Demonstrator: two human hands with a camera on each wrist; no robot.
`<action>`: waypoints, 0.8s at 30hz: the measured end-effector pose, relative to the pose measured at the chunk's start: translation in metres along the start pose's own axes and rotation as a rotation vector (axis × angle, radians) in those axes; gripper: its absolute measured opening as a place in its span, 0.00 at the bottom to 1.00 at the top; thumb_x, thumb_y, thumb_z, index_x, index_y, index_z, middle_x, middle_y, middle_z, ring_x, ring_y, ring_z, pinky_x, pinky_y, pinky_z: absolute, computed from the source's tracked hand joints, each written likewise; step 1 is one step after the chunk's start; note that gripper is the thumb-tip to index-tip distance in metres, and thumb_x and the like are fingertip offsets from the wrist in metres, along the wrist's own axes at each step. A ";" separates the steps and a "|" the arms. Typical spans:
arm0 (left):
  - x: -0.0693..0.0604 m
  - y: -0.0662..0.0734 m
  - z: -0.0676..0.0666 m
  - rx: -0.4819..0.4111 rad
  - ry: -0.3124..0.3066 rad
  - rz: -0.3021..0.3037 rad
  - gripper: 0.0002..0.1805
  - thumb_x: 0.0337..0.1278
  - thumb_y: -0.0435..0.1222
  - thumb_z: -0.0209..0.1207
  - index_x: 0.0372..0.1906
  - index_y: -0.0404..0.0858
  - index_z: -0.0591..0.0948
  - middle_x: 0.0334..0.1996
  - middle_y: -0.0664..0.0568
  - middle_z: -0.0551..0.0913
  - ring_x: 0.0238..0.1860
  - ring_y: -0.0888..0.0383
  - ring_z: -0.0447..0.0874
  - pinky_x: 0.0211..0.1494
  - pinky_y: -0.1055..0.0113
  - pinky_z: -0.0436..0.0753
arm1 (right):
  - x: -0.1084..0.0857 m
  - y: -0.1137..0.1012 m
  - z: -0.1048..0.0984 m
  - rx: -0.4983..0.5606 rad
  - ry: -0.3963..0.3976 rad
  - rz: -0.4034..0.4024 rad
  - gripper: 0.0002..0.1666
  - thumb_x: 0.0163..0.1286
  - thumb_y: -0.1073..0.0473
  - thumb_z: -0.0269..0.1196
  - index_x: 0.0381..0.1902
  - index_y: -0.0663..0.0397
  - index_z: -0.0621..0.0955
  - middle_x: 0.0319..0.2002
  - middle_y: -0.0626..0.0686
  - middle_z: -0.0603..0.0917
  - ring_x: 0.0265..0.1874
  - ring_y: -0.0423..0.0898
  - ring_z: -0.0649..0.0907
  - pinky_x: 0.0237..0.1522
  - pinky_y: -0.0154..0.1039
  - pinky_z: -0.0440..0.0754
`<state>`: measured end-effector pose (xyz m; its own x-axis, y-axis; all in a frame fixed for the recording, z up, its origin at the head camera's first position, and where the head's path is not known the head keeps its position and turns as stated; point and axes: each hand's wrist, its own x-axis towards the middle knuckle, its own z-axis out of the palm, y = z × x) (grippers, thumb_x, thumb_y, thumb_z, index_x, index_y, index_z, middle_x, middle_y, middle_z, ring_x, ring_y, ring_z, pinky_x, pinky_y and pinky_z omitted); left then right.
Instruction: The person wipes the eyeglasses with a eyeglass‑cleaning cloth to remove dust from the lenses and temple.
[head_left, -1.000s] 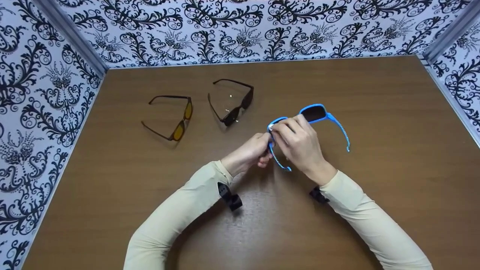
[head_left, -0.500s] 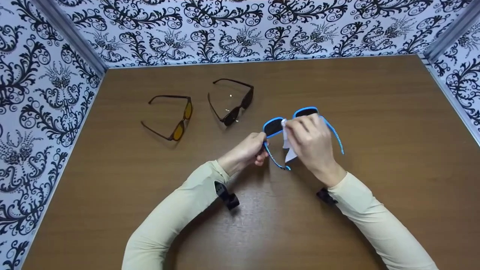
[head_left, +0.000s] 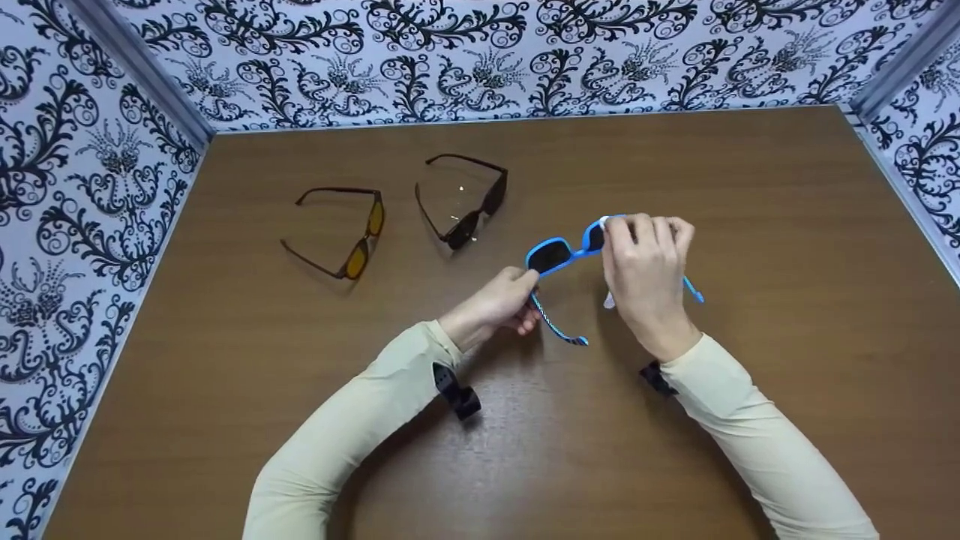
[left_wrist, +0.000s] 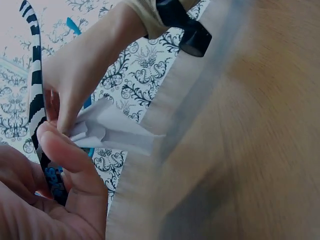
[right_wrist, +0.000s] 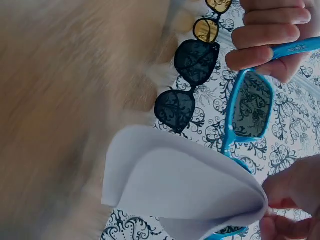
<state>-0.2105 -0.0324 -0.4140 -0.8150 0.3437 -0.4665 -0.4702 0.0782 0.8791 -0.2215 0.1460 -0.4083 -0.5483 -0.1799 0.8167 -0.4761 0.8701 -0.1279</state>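
Observation:
Blue-framed sunglasses with dark lenses are held up over the table, temples unfolded toward me. My left hand grips them at the left hinge corner; the left wrist view shows its fingers around the zebra-striped temple. With my right hand I pinch a white cloth against the right lens, which that hand mostly covers. In the left wrist view the loose end of the cloth hangs below the right fingers. The right wrist view shows it folded in front of the frame, hiding part of it.
Dark sunglasses lie unfolded on the brown table, beyond my left hand. Farther left are yellow-lensed glasses, also unfolded. Patterned black-and-white panels border the table at the back and sides.
My right hand has moved right with the cloth, from the left lens across the bridge to the right lens. The left hand keeps its grip at the left corner, nearly still.

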 end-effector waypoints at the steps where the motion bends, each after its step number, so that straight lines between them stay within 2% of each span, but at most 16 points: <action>1: 0.000 0.000 0.001 0.012 0.000 0.002 0.10 0.67 0.31 0.38 0.32 0.32 0.67 0.13 0.48 0.71 0.07 0.65 0.66 0.12 0.74 0.68 | 0.000 0.000 0.001 -0.013 -0.004 0.012 0.03 0.64 0.71 0.60 0.30 0.64 0.78 0.26 0.61 0.78 0.26 0.59 0.75 0.45 0.57 0.65; 3: -0.001 -0.001 0.001 0.036 0.000 0.005 0.09 0.66 0.31 0.38 0.33 0.31 0.67 0.14 0.47 0.72 0.08 0.64 0.67 0.13 0.74 0.69 | 0.001 0.000 0.001 -0.017 -0.031 0.026 0.03 0.65 0.69 0.61 0.30 0.63 0.79 0.25 0.59 0.79 0.24 0.58 0.76 0.48 0.58 0.64; 9: -0.002 0.001 -0.001 0.070 0.014 0.019 0.11 0.67 0.31 0.37 0.39 0.26 0.68 0.17 0.45 0.71 0.09 0.64 0.66 0.13 0.73 0.69 | 0.002 0.004 -0.001 0.102 -0.188 0.049 0.03 0.60 0.67 0.67 0.29 0.58 0.82 0.25 0.54 0.83 0.23 0.54 0.78 0.49 0.59 0.61; 13: -0.001 0.004 -0.003 0.084 0.011 0.025 0.12 0.66 0.31 0.38 0.43 0.25 0.67 0.17 0.49 0.68 0.10 0.64 0.65 0.13 0.73 0.68 | 0.000 0.006 -0.003 0.054 -0.266 0.040 0.05 0.60 0.67 0.66 0.26 0.58 0.80 0.22 0.54 0.81 0.27 0.55 0.77 0.47 0.61 0.61; 15: -0.001 0.003 -0.003 0.086 0.005 0.021 0.10 0.66 0.31 0.38 0.41 0.27 0.67 0.16 0.51 0.67 0.10 0.64 0.65 0.13 0.73 0.68 | 0.001 0.006 -0.004 -0.002 -0.268 0.040 0.06 0.61 0.68 0.65 0.25 0.60 0.79 0.21 0.57 0.79 0.29 0.57 0.76 0.45 0.60 0.63; 18: -0.001 0.003 -0.003 0.092 -0.008 0.016 0.09 0.66 0.31 0.38 0.39 0.28 0.67 0.15 0.52 0.67 0.09 0.64 0.65 0.13 0.73 0.68 | 0.002 0.007 -0.004 -0.076 -0.224 0.057 0.05 0.61 0.70 0.63 0.26 0.63 0.77 0.24 0.61 0.80 0.31 0.60 0.76 0.41 0.58 0.66; 21: -0.001 0.001 -0.003 0.085 -0.018 0.017 0.09 0.66 0.31 0.37 0.38 0.28 0.67 0.16 0.51 0.67 0.09 0.64 0.65 0.14 0.73 0.68 | 0.002 0.008 -0.002 -0.091 -0.157 0.086 0.03 0.62 0.70 0.61 0.29 0.66 0.78 0.27 0.64 0.80 0.31 0.62 0.76 0.38 0.56 0.67; 24: -0.002 0.000 -0.003 0.071 -0.033 0.026 0.09 0.66 0.30 0.37 0.36 0.29 0.67 0.17 0.49 0.68 0.10 0.63 0.66 0.15 0.73 0.69 | 0.004 0.008 -0.002 -0.060 -0.106 0.088 0.04 0.64 0.68 0.61 0.31 0.66 0.79 0.28 0.64 0.81 0.31 0.62 0.77 0.40 0.56 0.67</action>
<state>-0.2101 -0.0356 -0.4133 -0.8145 0.3771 -0.4410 -0.4230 0.1345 0.8961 -0.2261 0.1530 -0.4053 -0.6569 -0.1465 0.7396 -0.3829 0.9098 -0.1598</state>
